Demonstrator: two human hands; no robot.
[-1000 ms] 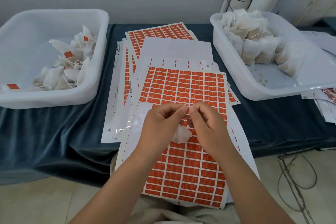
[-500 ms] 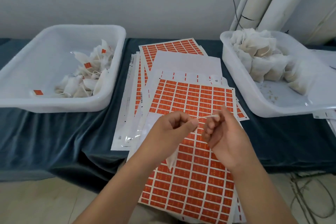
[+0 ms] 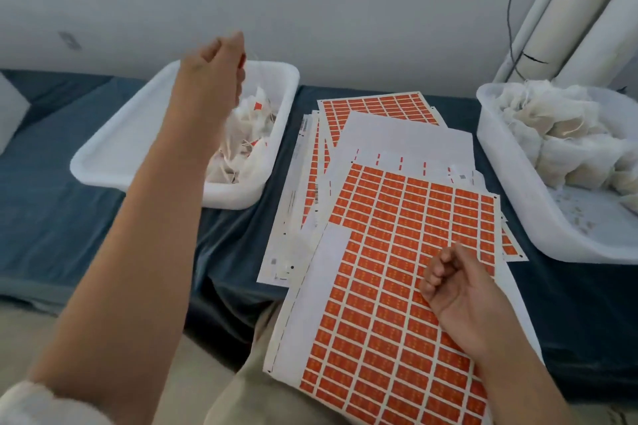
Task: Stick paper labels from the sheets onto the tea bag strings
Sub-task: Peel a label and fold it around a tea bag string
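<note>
Above left bin [image 3: 103, 162] far rim, left hand [image 3: 214, 69] pinches string [image 3: 253, 54]; right hand [image 3: 459, 286] loosely curled over label sheet [image 3: 397, 217].

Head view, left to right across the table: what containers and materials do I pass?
White tub of labelled tea bags → spread stack of orange label sheets → white tub of unlabelled tea bags.

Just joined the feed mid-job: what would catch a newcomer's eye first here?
The left hand, raised over the left bin of tagged tea bags, pinching what looks like an orange label. Then the orange label sheet in the middle, where the right hand rests loosely curled.
</note>
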